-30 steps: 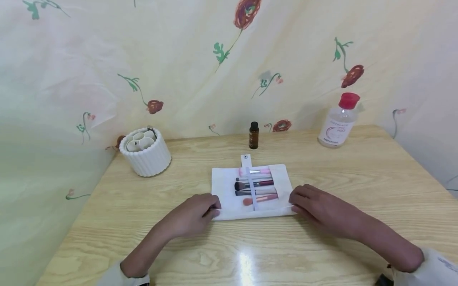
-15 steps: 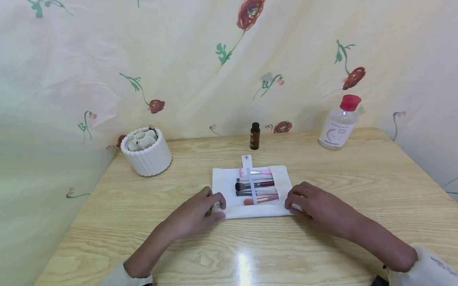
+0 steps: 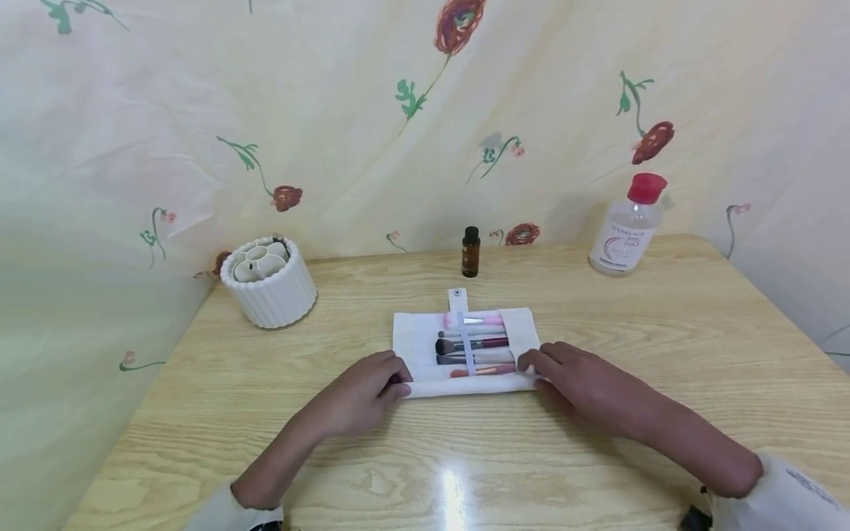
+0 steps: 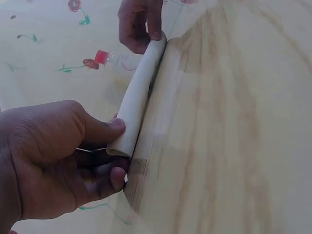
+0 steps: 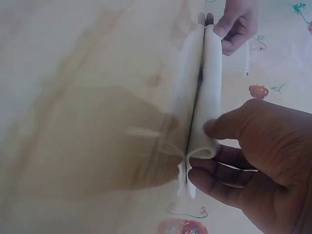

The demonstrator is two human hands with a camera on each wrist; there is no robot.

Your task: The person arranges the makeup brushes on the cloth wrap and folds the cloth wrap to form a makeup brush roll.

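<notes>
A white fabric brush roll [image 3: 418,343] lies spread on the table, its near edge curled into a roll. Several makeup brushes [image 3: 474,343] lie across it under a pale strap, their handle ends in a side pocket. A snap tab [image 3: 457,299] sticks out at the far edge. My left hand [image 3: 365,394] pinches the near left end of the rolled edge, thumb against the fold in the left wrist view [image 4: 117,124]. At the other end my right hand [image 3: 584,383] pinches the roll between thumb and fingers. The brush nearest me is partly covered by the fold.
A white ribbed pot [image 3: 279,295] with a divided insert stands at the back left. Behind the brush roll is a small brown bottle [image 3: 471,254]. A clear bottle with a red cap [image 3: 624,232] stands at the back right, near the flowered cloth wall [image 3: 345,133].
The near edge of the brush roll has been rolled away from me, closer to the brushes. Both hands have moved slightly forward with it, the left loosening and pinching again.
</notes>
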